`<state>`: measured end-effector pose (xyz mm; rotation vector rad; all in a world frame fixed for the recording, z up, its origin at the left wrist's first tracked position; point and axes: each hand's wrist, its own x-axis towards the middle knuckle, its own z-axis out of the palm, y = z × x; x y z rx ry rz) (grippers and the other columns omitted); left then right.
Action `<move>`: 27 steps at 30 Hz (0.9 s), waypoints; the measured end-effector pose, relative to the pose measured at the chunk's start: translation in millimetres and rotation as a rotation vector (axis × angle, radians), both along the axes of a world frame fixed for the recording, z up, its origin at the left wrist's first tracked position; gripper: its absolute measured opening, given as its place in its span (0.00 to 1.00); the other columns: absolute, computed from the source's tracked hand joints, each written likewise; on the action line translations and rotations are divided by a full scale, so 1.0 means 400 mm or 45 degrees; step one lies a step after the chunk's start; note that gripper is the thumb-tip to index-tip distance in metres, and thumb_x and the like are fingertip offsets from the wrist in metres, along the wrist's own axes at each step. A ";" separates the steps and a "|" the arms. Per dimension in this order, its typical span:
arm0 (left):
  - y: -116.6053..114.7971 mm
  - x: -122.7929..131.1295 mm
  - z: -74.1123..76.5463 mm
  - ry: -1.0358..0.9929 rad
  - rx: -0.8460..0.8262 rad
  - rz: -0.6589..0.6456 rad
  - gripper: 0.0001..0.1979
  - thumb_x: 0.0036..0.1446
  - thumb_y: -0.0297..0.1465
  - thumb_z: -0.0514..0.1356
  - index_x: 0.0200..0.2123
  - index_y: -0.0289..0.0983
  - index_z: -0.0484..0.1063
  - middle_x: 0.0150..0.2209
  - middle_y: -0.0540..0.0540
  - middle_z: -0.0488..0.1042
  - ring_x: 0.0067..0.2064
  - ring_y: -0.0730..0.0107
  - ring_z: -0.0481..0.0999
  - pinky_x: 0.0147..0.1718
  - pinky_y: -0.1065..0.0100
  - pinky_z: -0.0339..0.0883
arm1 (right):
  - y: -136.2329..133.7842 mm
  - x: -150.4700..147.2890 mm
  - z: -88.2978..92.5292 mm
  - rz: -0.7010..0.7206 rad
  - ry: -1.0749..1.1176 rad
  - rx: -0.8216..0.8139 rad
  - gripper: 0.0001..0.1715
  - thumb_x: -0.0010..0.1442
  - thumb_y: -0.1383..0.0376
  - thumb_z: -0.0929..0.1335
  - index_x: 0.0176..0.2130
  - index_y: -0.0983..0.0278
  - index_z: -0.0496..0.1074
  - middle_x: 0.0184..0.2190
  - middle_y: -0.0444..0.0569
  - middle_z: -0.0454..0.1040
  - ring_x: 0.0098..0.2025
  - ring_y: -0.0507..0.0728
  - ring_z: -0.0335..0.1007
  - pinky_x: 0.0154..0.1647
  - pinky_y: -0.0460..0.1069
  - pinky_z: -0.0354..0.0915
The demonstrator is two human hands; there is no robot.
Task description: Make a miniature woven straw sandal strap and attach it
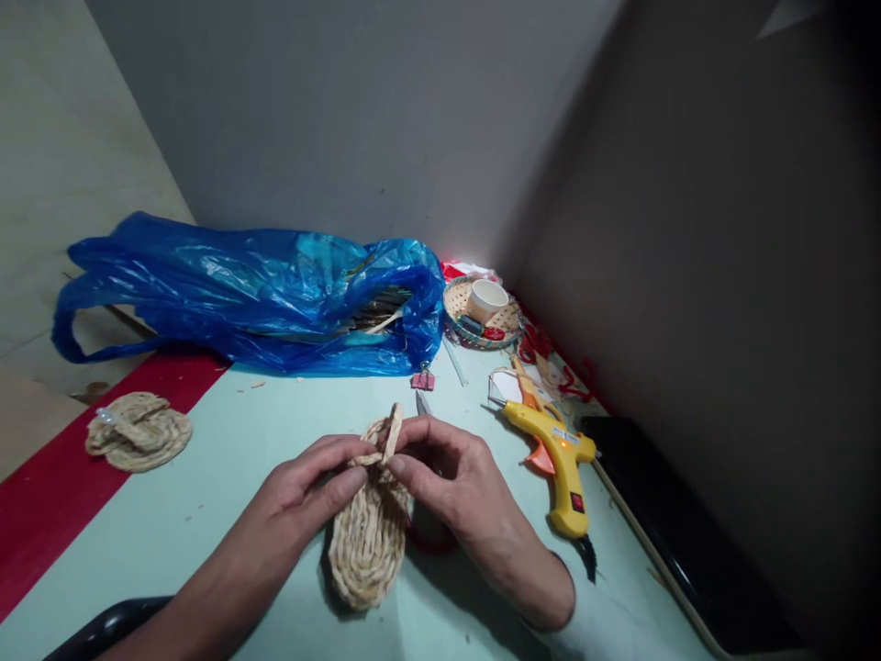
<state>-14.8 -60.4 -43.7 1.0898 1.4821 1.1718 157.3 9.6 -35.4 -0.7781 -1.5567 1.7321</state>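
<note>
From where I stand, the small woven straw sole [368, 551] lies flat on the pale green counter [227, 459], right in front of the person, its far end lifted a little between both hands. The left hand [309, 482] and the right hand [454, 477] meet at that end, and the fingers [348, 482] of each are closed in a pinch on the strap [392, 431], a short straw loop standing up from the sole. I take the step in hand to be seating this strap on the sole. To do it well, I would say the pinch should sit low, right where strap meets weave, with even pressure from both sides so the loop stands centred and does not twist. The sole is best kept flat on the counter so that it does not buckle. The yellow glue gun [561, 459] rests just to the right, apart from the hands. If glue is fresh in that joint, fingertips should stay off the seam. A second woven piece [138, 431] lies well off to the left, and a blue plastic bag [240, 294] lies beyond the hands, by the wall.
</note>
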 end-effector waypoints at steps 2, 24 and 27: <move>0.003 -0.003 -0.005 0.030 0.015 0.018 0.13 0.54 0.42 0.66 0.39 0.42 0.84 0.50 0.42 0.81 0.54 0.49 0.76 0.59 0.54 0.64 | 0.002 0.000 0.003 0.019 0.031 -0.089 0.13 0.55 0.58 0.75 0.35 0.64 0.76 0.34 0.47 0.77 0.37 0.55 0.71 0.42 0.50 0.65; 0.071 0.003 0.102 0.934 0.592 -0.444 0.15 0.67 0.31 0.54 0.52 0.41 0.76 0.51 0.45 0.79 0.52 0.63 0.75 0.51 0.68 0.64 | 0.040 0.038 0.033 0.082 -0.090 0.104 0.18 0.64 0.57 0.68 0.26 0.65 0.70 0.22 0.41 0.67 0.25 0.49 0.60 0.32 0.45 0.59; 0.088 0.014 0.120 0.763 0.387 -0.434 0.11 0.65 0.34 0.56 0.40 0.41 0.79 0.38 0.50 0.81 0.41 0.66 0.77 0.42 0.70 0.65 | 0.040 0.038 0.029 0.002 -0.132 0.261 0.14 0.64 0.59 0.68 0.31 0.65 0.73 0.25 0.42 0.71 0.29 0.50 0.65 0.33 0.45 0.61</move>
